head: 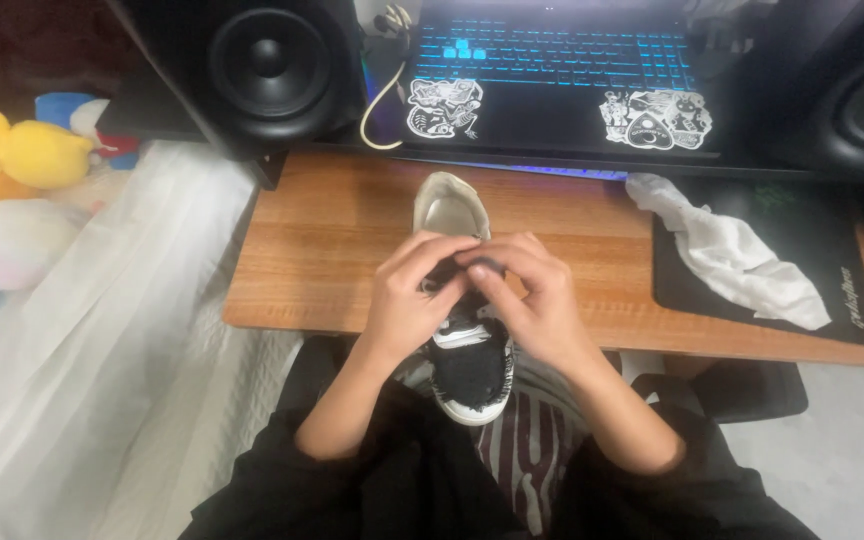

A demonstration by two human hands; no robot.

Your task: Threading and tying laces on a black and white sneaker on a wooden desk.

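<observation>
At desk edge (352, 240), left hand (407, 300) and right hand (532, 300) apparently pinch the sneaker's (462, 300) dark laces.

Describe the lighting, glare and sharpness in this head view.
Head view: even, soft room light on the wooden desk; the laptop keyboard glows blue, slightly blown out; both hands on the shoe look a little soft; corners darken around the speaker.
</observation>
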